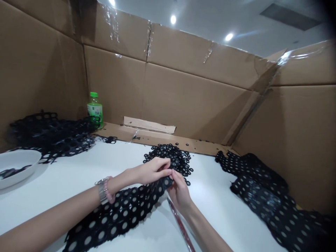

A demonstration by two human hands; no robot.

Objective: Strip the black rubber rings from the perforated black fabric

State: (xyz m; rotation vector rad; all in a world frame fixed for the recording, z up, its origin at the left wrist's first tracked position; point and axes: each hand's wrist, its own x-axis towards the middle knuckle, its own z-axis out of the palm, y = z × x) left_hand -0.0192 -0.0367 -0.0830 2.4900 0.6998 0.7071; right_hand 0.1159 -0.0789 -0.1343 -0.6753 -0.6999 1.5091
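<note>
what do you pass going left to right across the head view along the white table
white dish → heap of black lace → left hand → right hand → folds of black lace

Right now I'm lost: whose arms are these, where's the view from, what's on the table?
There is no machine: this view comes from a camera worn on a person's head, looking down at their bare hands. The left hand, with a metal watch and beaded bracelet, and the right hand both hold a strip of black lace with round holes, near a heap of it. More lace lies on the white table, with a white dish and a green-capped bottle before cardboard walls.
</note>
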